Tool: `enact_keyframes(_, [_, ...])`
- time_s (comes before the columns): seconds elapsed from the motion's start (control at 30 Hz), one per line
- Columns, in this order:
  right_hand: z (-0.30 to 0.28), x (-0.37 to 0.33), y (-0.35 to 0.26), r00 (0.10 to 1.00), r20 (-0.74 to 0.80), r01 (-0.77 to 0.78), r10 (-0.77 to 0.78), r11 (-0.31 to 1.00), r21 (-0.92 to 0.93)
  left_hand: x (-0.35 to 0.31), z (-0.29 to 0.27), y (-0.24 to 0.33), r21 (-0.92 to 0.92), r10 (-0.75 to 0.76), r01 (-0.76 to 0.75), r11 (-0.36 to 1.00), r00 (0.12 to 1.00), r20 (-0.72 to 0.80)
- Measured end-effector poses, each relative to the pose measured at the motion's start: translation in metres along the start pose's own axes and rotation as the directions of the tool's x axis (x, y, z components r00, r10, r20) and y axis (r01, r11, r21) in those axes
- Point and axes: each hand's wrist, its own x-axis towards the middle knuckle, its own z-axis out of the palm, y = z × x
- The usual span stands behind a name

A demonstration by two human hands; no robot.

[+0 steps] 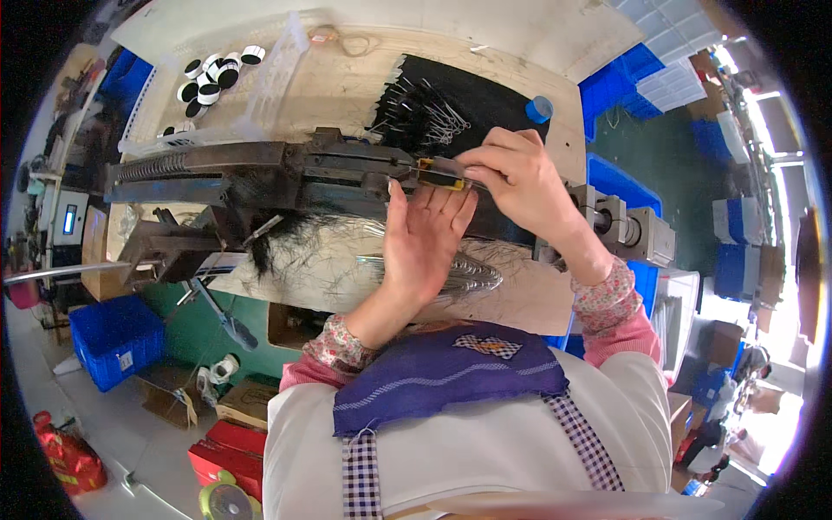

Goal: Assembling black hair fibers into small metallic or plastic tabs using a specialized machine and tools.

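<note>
A long, dark metal bench machine [334,173] with a coil spring at its left end runs across the worktable. My left hand [422,238] lies against its near side, palm up, fingers stretched out and thumb apart. Just above those fingertips is a yellow-edged part [444,180] of the machine. My right hand [524,178] comes in from the right, thumb and forefinger pinched at the end of that part; what they hold is too small to make out. A bundle of bent thin metal wires [477,276] lies beside my left wrist. Black bristles [295,230] hang at the machine's near side.
Beyond the machine, thin wire brushes [433,117] lie heaped on a black cloth [503,91] near a blue cap [539,109]. A clear plastic tray [277,78] with several black-and-white round pieces [208,87] stands far left. A metal cylinder assembly [628,227] sits at right.
</note>
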Motion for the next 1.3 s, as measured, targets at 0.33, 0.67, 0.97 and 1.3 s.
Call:
enact_keyframes(0.33, [-0.009, -0.006, -0.001, 0.994, -0.006, 0.111, -0.113, 0.986, -0.126, 0.002, -0.001, 0.005, 0.169, -0.022, 0.017, 0.986, 0.999, 0.028])
enact_keyframes(0.67, [0.003, -0.001, -0.013, 0.989, -0.061, 0.128, -0.136, 0.984, -0.122, 0.0, -0.002, 0.01, 0.094, -0.056, 0.048, 0.994, 0.994, 0.093])
enact_keyframes(0.97, [-0.012, 0.012, 0.01, 0.993, -0.07, 0.098, -0.095, 0.995, 0.034, -0.003, 0.006, 0.012, 0.14, -0.022, 0.017, 0.99, 0.999, 0.039])
enact_keyframes(1.3, [-0.005, -0.004, -0.043, 0.98, 0.195, 0.09, -0.027, 0.943, -0.319, -0.008, 0.012, 0.018, 0.238, -0.012, 0.021, 0.971, 0.999, -0.038])
